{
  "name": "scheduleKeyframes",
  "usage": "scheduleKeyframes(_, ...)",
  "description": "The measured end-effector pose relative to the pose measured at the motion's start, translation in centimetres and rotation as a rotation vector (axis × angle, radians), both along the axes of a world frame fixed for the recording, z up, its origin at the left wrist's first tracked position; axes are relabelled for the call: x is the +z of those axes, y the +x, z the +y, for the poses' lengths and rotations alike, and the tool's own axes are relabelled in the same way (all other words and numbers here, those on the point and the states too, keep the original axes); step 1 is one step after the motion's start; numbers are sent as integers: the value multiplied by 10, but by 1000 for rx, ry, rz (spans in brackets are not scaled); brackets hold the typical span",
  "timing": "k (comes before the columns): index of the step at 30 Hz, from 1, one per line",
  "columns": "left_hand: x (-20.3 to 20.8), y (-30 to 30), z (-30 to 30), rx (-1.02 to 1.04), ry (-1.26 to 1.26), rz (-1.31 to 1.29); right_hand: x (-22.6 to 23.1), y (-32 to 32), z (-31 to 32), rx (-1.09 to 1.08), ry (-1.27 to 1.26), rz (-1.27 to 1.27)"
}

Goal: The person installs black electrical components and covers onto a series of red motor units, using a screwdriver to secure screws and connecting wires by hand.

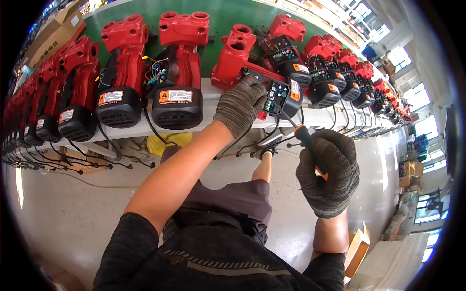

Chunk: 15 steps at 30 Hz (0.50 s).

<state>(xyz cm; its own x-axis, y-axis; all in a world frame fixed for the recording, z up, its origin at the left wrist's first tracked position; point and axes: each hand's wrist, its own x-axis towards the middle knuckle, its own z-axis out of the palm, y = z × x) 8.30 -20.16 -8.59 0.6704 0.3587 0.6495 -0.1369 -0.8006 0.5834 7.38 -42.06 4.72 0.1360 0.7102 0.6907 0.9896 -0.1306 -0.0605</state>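
In front of me a red motor unit (pixel 232 60) with a black end cover (pixel 294 99) lies tilted on its side, its green circuit board (pixel 277 95) and wires exposed. My gloved left hand (pixel 241 104) is closed on the unit, its fingers curled at the black panel beside the board. A screwdriver (pixel 305 136) with a black and orange handle is gripped in my gloved right hand (pixel 330 172). Its shaft points up and left to the lower edge of the board; whether the tip touches a screw is too small to tell.
Similar red units, such as this one (pixel 182 63), stand in a long row on both sides along the green-topped bench (pixel 233 17). Black power cords (pixel 155 133) hang off its front edge. Beneath lies a yellow bag (pixel 167 141); a cardboard box (pixel 358 250) sits at lower right.
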Motion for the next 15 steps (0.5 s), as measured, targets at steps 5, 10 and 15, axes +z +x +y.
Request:
scheduleKeyframes(5,-1,-5,1,-52,-33,-36,3,-5,2,51,-10,63)
scheduleKeyframes(10,-4,-2,1,-89,-39,-72,6,-2,2,78,-39,30)
scheduleKeyframes(15,0,0,-2,10,18,44,7,-2,3,77,-59,27)
